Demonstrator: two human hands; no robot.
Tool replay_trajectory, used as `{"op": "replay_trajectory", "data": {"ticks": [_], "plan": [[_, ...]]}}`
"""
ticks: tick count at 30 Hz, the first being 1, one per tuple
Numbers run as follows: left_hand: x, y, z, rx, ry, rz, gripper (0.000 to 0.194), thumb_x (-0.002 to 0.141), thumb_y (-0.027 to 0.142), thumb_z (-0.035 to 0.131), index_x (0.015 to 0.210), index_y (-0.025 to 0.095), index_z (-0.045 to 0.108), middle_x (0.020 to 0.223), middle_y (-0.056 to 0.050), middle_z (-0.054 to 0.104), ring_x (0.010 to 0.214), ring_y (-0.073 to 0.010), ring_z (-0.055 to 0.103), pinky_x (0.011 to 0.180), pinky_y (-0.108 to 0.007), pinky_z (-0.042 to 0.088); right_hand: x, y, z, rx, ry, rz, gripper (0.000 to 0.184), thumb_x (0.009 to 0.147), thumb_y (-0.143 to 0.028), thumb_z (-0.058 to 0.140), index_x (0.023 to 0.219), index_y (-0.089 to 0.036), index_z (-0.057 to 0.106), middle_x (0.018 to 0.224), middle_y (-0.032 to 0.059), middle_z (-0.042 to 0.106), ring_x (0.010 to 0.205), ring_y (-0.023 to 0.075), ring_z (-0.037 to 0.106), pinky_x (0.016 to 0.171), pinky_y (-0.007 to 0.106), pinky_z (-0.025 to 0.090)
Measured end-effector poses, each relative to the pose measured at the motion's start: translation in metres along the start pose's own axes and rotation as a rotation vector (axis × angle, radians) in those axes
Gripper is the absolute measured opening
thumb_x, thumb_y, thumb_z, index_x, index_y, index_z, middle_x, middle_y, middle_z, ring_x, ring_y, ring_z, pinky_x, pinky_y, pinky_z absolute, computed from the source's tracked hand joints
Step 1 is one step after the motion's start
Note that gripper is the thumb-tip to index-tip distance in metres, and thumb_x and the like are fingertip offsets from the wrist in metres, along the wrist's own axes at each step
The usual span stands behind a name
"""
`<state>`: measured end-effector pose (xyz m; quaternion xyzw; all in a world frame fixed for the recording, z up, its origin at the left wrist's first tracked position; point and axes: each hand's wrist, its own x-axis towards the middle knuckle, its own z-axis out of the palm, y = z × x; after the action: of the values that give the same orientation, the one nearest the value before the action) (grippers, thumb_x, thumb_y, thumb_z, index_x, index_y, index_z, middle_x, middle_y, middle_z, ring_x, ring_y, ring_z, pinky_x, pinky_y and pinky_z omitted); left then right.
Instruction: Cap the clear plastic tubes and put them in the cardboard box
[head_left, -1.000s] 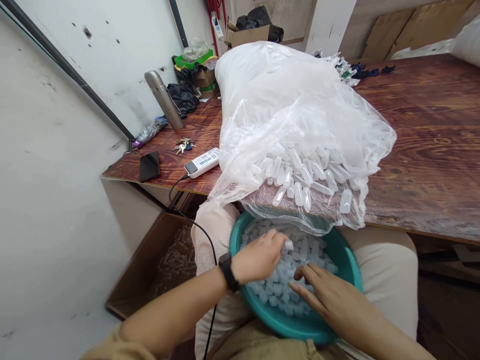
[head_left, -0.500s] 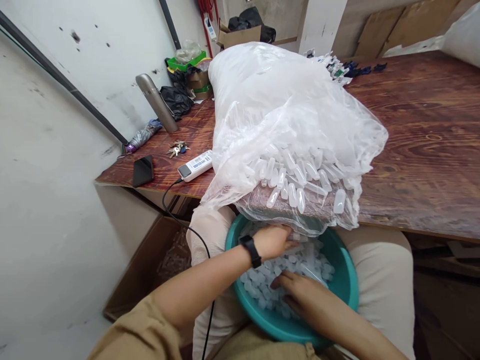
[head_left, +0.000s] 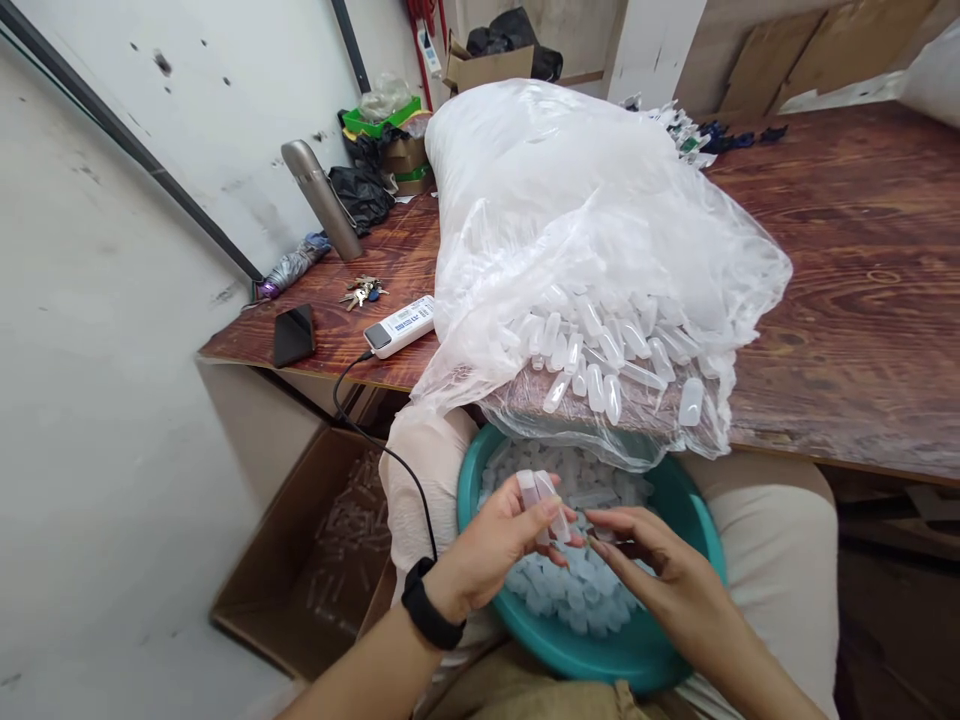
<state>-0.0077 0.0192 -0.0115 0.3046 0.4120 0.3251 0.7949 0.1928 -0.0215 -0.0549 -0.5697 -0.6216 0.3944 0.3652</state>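
Observation:
My left hand [head_left: 517, 525], with a black band on its wrist, is closed on a couple of translucent plastic nail tips [head_left: 546, 500], held upright between thumb and fingers. Close to its fingertips is my right hand [head_left: 649, 550], its thumb and fingers drawn together in a pinch; something pale shows between them, too small to make out. Both hands are above a teal basin [head_left: 480, 470] on my lap, which holds a heap of similar nail tips [head_left: 577, 595]. Beyond it, a large white plastic bag [head_left: 555, 180] lies on the table, with nail tips [head_left: 600, 350] spilling from its mouth.
On the wooden table [head_left: 847, 330] at left lie a phone [head_left: 293, 335], keys [head_left: 364, 291], a white device [head_left: 400, 326] with a black cable [head_left: 382, 450], and a grey bottle [head_left: 322, 200]. A cardboard box [head_left: 300, 590] with loose clear pieces stands low at left.
Both hands have risen out of the heap in the basin and come together. The left hand now shows nail tips in its fingers. The view has shifted slightly.

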Motion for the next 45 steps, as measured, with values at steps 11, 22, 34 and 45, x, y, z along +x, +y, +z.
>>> {"op": "replay_trajectory", "data": {"ticks": [11,22,34,45], "plan": [[-0.012,-0.014,0.024,-0.271,0.208,0.192,0.049,0.078,0.044,0.082,0.104,0.023,0.044,0.093,-0.002,0.077,0.087,-0.0182,0.072,0.085,-0.032,0.051,-0.007,-0.030,0.012,0.284,0.288,-0.001,0.017,0.087,-0.042,0.072,0.095,-0.027,0.074,0.101,0.0058,0.066,0.093,0.0217,0.070,0.077,0.029,0.061],[-0.012,-0.024,0.032,-0.440,0.236,0.173,0.044,0.076,0.034,0.085,0.101,0.020,0.051,0.093,-0.003,0.075,0.089,-0.0171,0.071,0.086,-0.029,0.050,-0.010,-0.035,0.017,0.143,0.260,-0.111,0.021,0.092,-0.038,0.068,0.107,-0.026,0.074,0.105,0.0080,0.070,0.095,0.0218,0.069,0.080,0.030,0.061],[-0.023,-0.024,0.026,-0.015,0.145,0.332,0.029,0.094,0.036,0.066,0.108,0.022,0.046,0.110,-0.008,0.074,0.102,-0.0170,0.068,0.098,-0.034,0.046,-0.020,-0.028,0.007,-0.241,0.240,-0.398,0.023,0.101,-0.028,0.057,0.122,-0.026,0.065,0.109,0.0032,0.073,0.097,0.0160,0.072,0.088,0.023,0.058],[-0.025,-0.024,0.031,-0.011,0.168,0.295,0.034,0.091,0.042,0.069,0.104,0.022,0.045,0.108,-0.008,0.075,0.091,-0.0169,0.071,0.088,-0.033,0.052,-0.018,-0.030,0.014,0.375,0.090,0.171,0.047,0.099,-0.058,0.048,0.129,-0.022,0.053,0.068,-0.0009,0.069,0.056,0.0179,0.070,0.057,0.030,0.061]]}}
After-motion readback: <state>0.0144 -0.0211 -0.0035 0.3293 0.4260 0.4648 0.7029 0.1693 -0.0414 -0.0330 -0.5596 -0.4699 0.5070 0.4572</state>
